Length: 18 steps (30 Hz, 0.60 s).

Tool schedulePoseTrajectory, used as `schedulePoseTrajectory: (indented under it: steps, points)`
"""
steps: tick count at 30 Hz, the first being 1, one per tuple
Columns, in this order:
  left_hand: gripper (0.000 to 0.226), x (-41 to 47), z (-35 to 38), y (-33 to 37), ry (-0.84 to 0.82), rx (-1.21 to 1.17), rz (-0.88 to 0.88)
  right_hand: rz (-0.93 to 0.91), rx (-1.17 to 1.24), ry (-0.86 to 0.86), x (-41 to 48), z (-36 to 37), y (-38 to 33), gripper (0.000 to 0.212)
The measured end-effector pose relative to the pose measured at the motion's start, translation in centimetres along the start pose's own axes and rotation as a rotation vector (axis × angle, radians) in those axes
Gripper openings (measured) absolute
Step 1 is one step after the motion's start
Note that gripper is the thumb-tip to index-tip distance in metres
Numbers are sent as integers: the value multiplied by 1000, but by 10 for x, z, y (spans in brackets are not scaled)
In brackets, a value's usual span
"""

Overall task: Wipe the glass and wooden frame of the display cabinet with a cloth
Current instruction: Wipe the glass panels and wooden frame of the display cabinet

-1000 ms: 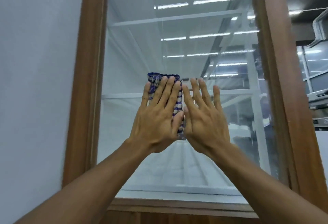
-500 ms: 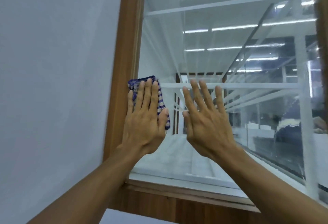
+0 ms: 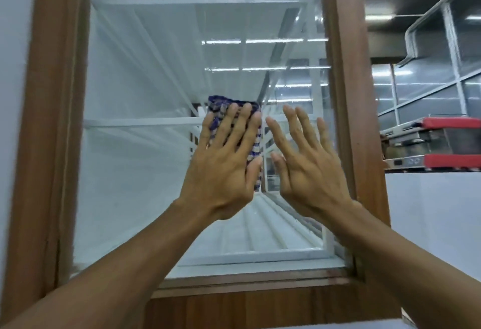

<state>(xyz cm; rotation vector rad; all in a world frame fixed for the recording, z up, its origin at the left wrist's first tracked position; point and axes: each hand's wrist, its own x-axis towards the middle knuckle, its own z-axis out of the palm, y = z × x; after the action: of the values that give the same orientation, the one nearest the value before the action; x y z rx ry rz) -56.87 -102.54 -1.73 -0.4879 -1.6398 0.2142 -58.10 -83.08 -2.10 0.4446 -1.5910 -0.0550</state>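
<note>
Your left hand (image 3: 221, 170) presses the blue-and-white checked cloth (image 3: 253, 143) flat-fingered against the clear glass pane (image 3: 135, 162). Just right of it, your right hand (image 3: 307, 170) lies empty, fingers spread.

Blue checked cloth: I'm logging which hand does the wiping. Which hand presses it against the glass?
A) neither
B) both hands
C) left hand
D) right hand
C: the left hand lies flat, fingers straight, over the blue checked cloth on the glass, while the right hand beside it holds nothing.
</note>
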Motion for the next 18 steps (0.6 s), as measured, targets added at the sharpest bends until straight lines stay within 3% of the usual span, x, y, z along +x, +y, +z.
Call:
schedulePoseTrajectory:
  steps: [3, 7, 9, 13, 18]
  points:
    - [70, 41, 8, 35, 14, -33, -58, 92, -52, 51, -7, -8, 15, 59]
    - [69, 27, 17, 68, -41, -9, 80, 121, -83, 51, -29, -20, 45, 60]
    - [68, 21, 17, 60, -41, 13, 117, 67, -15, 66, -37, -22, 55, 60]
    - [70, 63, 19, 73, 27, -44, -51, 151, 144, 155, -41, -21, 53, 59]
    - [69, 66, 32, 120, -27, -40, -10, 239, 297, 225, -47, -20, 54, 58]
